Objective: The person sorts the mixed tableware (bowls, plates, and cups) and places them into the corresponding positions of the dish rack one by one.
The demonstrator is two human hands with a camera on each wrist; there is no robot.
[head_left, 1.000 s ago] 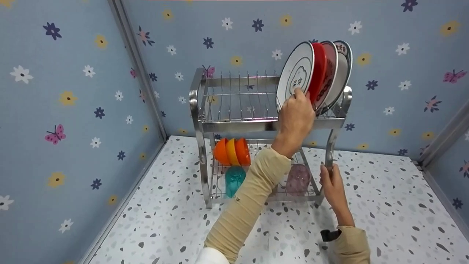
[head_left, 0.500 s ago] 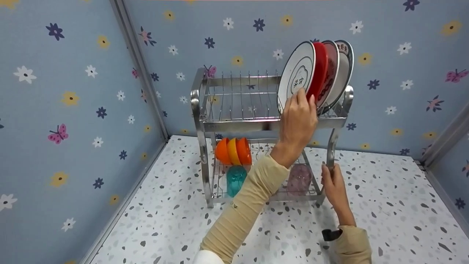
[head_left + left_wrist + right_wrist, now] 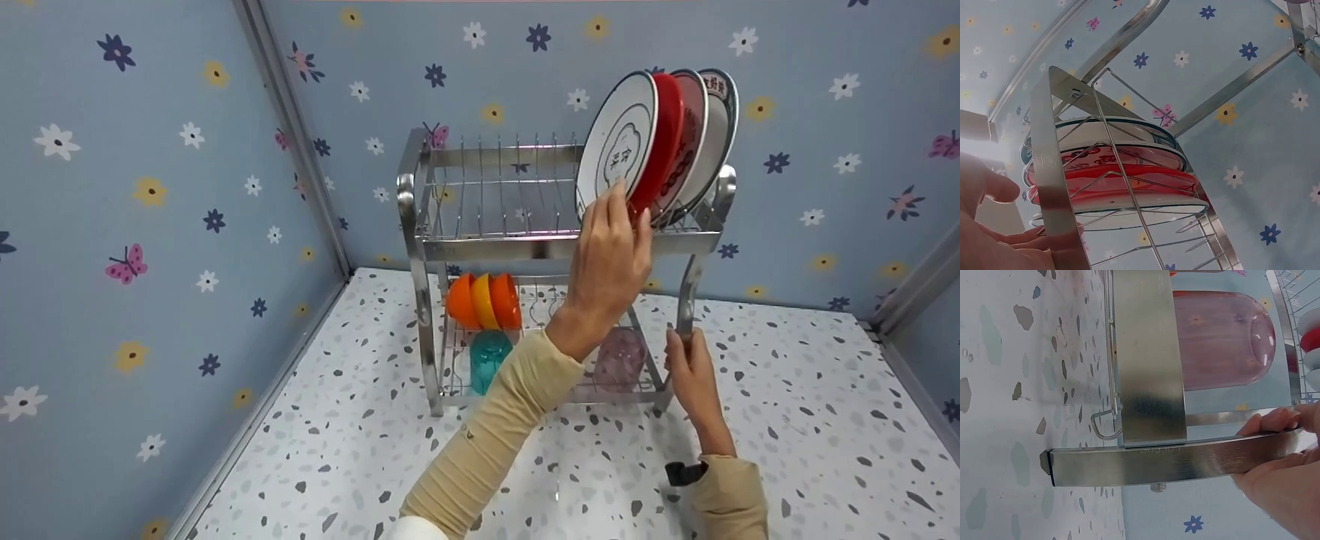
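Note:
A two-tier metal dish rack [image 3: 487, 248] stands on the counter. In the right part of its top tier, a white plate [image 3: 619, 124], a red plate [image 3: 670, 120], a pink one [image 3: 696, 124] and another white-and-green-rimmed plate [image 3: 721, 139] stand on edge, leaning right. My left hand [image 3: 609, 251] is at the lower front of the nearest white plate, fingers fairly straight against its face, thumb apart. In the left wrist view, the fingers [image 3: 1022, 239] lie by that plate's edge, partly behind the rack's bar. My right hand [image 3: 694, 375] grips the rack's right front leg [image 3: 1213, 458].
On the lower tier sit two orange bowls [image 3: 460, 301] with a yellow bowl [image 3: 484, 301] between them. A teal glass [image 3: 489, 361] and a pink glass [image 3: 621, 361] stand in front. Flowered blue walls [image 3: 495, 67] surround the speckled counter [image 3: 330, 420].
My left hand's fingers have loosened and straightened from their pinch at the white plate's lower edge, and the thumb has parted. The right hand keeps its grip. The head view has shifted slightly.

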